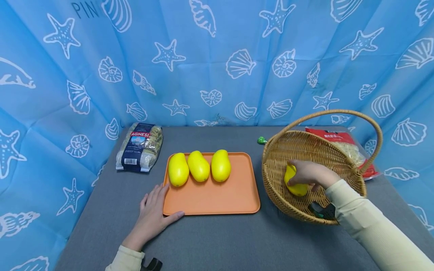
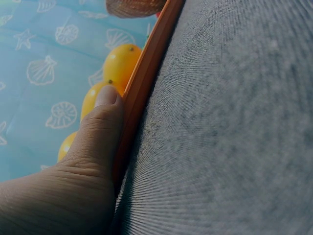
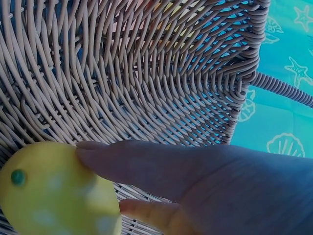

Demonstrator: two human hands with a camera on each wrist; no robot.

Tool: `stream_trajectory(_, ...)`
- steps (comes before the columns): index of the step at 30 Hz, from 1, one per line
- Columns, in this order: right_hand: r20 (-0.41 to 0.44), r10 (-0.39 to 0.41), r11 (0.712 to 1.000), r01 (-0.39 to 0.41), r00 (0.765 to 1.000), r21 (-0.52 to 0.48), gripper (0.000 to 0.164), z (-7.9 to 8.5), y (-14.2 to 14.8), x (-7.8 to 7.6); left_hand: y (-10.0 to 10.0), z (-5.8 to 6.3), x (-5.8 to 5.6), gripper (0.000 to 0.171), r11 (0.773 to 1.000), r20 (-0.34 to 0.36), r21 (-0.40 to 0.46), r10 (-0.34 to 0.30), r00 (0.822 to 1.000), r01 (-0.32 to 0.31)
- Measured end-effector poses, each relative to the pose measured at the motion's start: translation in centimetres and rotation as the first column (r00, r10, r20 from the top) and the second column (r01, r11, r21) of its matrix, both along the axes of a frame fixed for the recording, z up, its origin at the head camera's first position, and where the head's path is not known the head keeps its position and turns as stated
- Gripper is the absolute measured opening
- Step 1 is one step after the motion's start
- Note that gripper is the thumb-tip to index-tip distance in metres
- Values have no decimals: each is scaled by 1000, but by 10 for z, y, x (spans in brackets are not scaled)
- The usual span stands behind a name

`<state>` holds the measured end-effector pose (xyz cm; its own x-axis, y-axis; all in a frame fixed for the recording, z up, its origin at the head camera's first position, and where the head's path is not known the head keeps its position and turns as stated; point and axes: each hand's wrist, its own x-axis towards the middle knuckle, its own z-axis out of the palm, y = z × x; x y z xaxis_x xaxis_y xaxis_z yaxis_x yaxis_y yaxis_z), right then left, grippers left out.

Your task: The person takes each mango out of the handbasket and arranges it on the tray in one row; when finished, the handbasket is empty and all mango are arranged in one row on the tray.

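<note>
Inside the wicker basket (image 1: pixel 274 188), my right hand (image 1: pixel 310 174) grips a yellow mango (image 1: pixel 298 189), thumb and fingers curled about it. The right wrist view shows that mango (image 3: pixel 54 196) close up with a green stem spot, against the woven basket wall (image 3: pixel 146 83). At the near left corner of an orange tray (image 1: pixel 217 199), my left hand (image 1: pixel 152 210) rests with its fingers stretched along the left side and its thumb (image 2: pixel 100 127) against the front rim. Three more mangoes (image 1: pixel 199 166) lie side by side along the tray's back left part.
An Agnesi pasta bag (image 1: pixel 139 146) lies behind the tray to the left. Behind the basket is a red and clear food packet (image 1: pixel 349 146). A small green wrapped item (image 1: pixel 262 140) sits by the basket's back left. The tall basket handle (image 1: pixel 339 111) arches over its opening.
</note>
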<state>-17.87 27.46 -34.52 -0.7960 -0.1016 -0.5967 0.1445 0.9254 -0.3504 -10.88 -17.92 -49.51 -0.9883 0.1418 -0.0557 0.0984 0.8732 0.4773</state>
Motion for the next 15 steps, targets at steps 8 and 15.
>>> stream_trajectory(8,-29,48,999,-47,998,21,85,1,-1,1,0,0,0,108,1000,3,-3,3,1000,-3)
stream_trajectory(15,-77,67,998,-67,995,0,85,10,-1,3,0,0,0,108,1000,-3,3,4,1000,-4)
